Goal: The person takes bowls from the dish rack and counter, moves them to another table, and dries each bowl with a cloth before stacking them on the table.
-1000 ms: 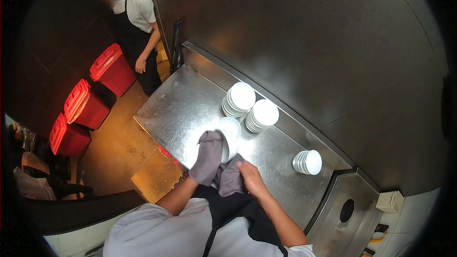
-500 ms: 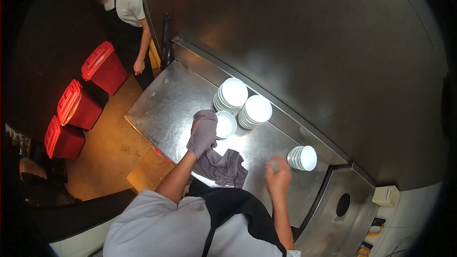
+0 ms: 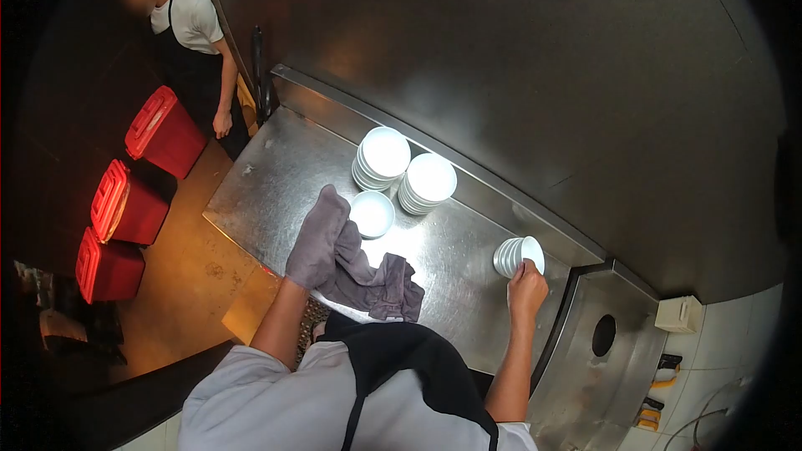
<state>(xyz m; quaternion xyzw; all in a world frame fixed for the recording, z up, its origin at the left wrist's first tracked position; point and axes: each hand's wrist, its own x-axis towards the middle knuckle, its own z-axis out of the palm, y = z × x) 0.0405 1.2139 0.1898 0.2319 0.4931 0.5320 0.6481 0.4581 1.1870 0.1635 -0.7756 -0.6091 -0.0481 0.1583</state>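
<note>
A grey-purple cloth [image 3: 376, 284] is wrapped over my left hand [image 3: 317, 238] like a mitten, and its loose end trails onto the steel counter. The fingers are hidden under it. Just right of that hand sits a single white bowl [image 3: 372, 214], slightly apart from the cloth. Behind it stand two tall stacks of white bowls, a left stack [image 3: 385, 153] and a right stack [image 3: 430, 179]. My right hand [image 3: 528, 290] is at the counter's right end, its fingers closed on the near rim of a bowl [image 3: 530, 252] in a short tilted stack.
The steel counter [image 3: 284, 175] has a raised back edge along a dark wall. A steel basin section with a round dark hole [image 3: 603, 335] adjoins on the right. A co-worker [image 3: 196, 58] stands at the far left, near several red lidded bins [image 3: 129, 205].
My right hand has moved right and up to the short stack and closed on a bowl's rim. My covered left hand has drawn left, away from the single bowl. The view has shifted slightly.
</note>
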